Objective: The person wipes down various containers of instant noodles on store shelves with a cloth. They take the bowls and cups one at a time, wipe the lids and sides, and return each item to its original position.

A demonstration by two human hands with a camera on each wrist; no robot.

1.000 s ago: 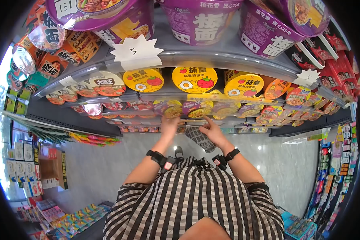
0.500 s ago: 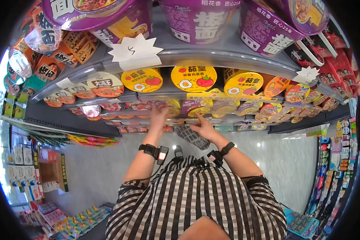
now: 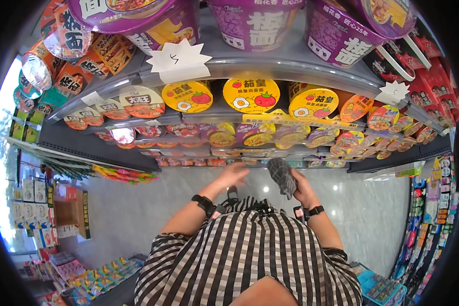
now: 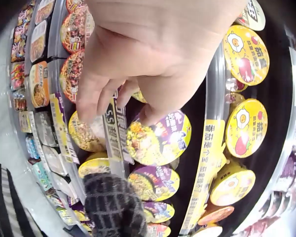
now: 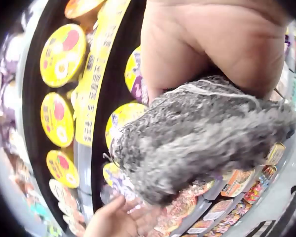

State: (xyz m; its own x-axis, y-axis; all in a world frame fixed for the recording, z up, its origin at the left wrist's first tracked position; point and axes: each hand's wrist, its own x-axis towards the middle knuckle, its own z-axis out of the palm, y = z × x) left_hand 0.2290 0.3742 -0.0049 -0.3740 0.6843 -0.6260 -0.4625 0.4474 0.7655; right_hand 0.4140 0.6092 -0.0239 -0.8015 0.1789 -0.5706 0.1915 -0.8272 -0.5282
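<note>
Left hand [image 3: 233, 175] lower, gray cloth [image 3: 282, 178] farther right

**Two hands [image 3: 233, 175], one cloth [image 3: 282, 178], three egg lids [image 3: 251, 95]**

We count one cloth in the right hand and one wristband [image 3: 315, 210] on each wrist, two in all. Above the hands we find three egg lids, with one orange lid [image 3: 356, 108] to their right. Between those and the hands we make out four purple-and-yellow lids [image 3: 256, 133]. Farthest above the hands we see at least three purple tubs [image 3: 255, 25]; they overlap. We count two star cards [image 3: 178, 61], one up and left of the hands, one up and right.
</note>
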